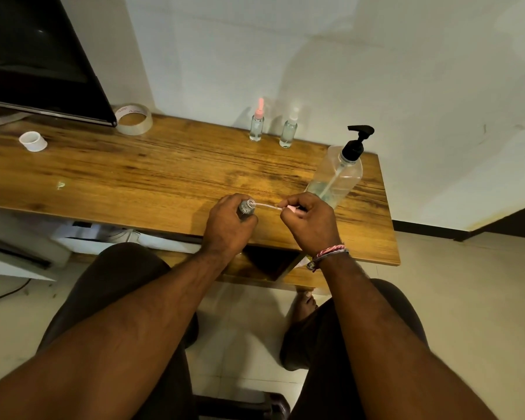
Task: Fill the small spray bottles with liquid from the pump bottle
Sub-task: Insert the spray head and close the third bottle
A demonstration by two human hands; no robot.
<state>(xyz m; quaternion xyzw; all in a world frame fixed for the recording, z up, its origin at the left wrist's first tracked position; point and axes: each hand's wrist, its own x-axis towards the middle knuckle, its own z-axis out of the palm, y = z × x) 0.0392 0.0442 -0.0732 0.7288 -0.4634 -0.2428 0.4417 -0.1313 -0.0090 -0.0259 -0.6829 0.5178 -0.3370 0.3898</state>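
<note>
My left hand [229, 224] grips a small clear spray bottle [246, 208] near the front of the wooden table [152, 174]; its neck is uncapped. My right hand [309, 221] pinches a pink spray cap [294, 210], and the cap's thin dip tube [267, 206] reaches across to the bottle's mouth. The large clear pump bottle [337, 177] with a black pump head stands just behind my right hand, with liquid low in it. Two small spray bottles stand at the back by the wall: one with a pink cap [257, 122], one with a white cap [289, 130].
A roll of clear tape [133, 119] and a small white ring [33, 141] lie at the table's back left, below a dark monitor [40, 56]. The table's right edge ends near the pump bottle. My knees and a foot are under the table.
</note>
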